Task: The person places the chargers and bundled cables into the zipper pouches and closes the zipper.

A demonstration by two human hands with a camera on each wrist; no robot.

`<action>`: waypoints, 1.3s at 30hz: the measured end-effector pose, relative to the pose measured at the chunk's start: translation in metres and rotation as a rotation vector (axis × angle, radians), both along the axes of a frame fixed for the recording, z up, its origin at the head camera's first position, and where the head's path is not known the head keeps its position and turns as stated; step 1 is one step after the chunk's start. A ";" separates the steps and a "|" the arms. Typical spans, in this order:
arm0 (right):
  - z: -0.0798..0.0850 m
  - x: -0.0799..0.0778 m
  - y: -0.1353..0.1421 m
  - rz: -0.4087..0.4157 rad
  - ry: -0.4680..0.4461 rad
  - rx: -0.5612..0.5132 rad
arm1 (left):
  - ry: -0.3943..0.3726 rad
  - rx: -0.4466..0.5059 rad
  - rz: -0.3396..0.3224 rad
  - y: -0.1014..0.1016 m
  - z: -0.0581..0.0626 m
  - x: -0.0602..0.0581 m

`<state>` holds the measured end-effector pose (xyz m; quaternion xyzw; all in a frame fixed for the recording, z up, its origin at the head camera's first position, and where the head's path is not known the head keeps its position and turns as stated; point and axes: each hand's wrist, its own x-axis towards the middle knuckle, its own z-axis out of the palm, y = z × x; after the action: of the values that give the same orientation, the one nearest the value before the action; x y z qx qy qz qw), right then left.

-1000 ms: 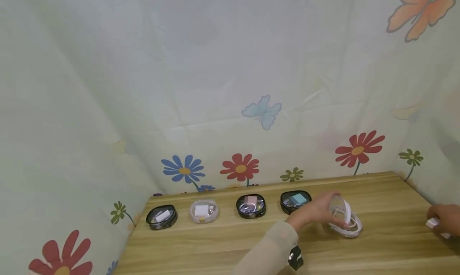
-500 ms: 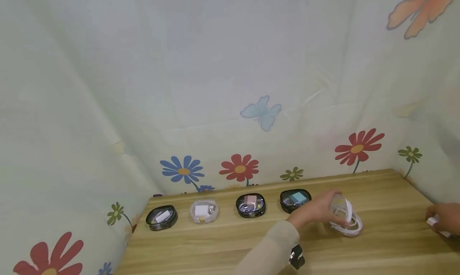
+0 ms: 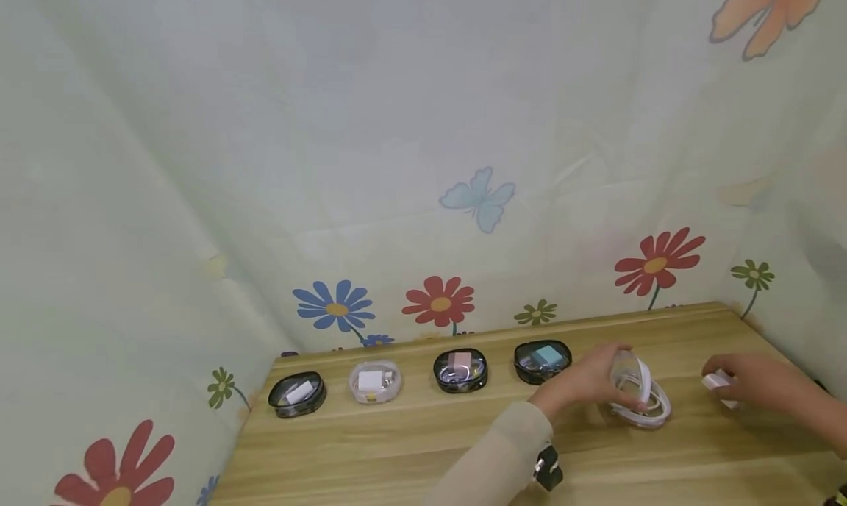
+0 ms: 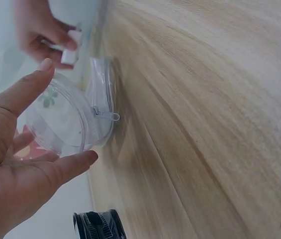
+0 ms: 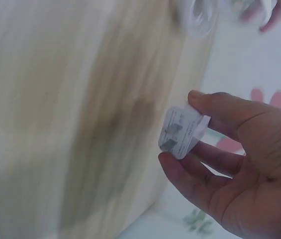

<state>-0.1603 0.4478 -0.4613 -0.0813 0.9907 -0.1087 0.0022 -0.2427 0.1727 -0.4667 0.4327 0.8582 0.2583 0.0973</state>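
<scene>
My left hand [image 3: 589, 377] holds the raised lid of a round clear zippered case [image 3: 653, 419], thumb on one side and fingertips on the other. A white cable lies coiled in the case's lower half. In the left wrist view the transparent lid [image 4: 63, 117] stands tilted up, with a zip pull [image 4: 108, 116] hanging at the rim. To the right of the case, above the tabletop, my right hand [image 3: 761, 379] pinches a white charger plug [image 5: 180, 132] between thumb and fingers. The plug's flat prongs face the right wrist camera.
Along the back of the wooden table [image 3: 397, 447] stand several closed cases: a black-edged one with a white plug [image 3: 298, 394], a clear one [image 3: 375, 381], a black-edged one with a pink plug [image 3: 460, 370], and one with a teal plug [image 3: 543, 360]. Behind hangs a floral curtain [image 3: 370, 219].
My right hand has moved left with the charger plug, from the table's right edge toward the clear case. My left hand has kept its hold on the lid.
</scene>
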 end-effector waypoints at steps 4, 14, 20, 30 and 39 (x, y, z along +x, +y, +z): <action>0.009 -0.008 -0.027 0.055 0.001 -0.061 | 0.005 0.009 0.011 0.000 -0.002 0.000; 0.016 -0.024 -0.069 0.110 0.008 -0.131 | -0.060 0.081 0.029 -0.004 -0.004 -0.005; 0.008 -0.031 -0.086 0.104 0.041 -0.181 | -0.094 0.102 0.043 -0.008 -0.005 -0.007; 0.000 -0.040 -0.093 0.135 0.090 -0.201 | -0.049 0.104 0.040 -0.008 -0.007 -0.008; -0.004 -0.041 -0.089 0.144 0.021 -0.291 | -0.071 0.114 0.055 -0.008 -0.007 -0.006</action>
<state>-0.2011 0.3584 -0.4657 -0.1529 0.9561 -0.2497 -0.0123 -0.2487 0.1649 -0.4736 0.4046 0.8497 0.3244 0.0957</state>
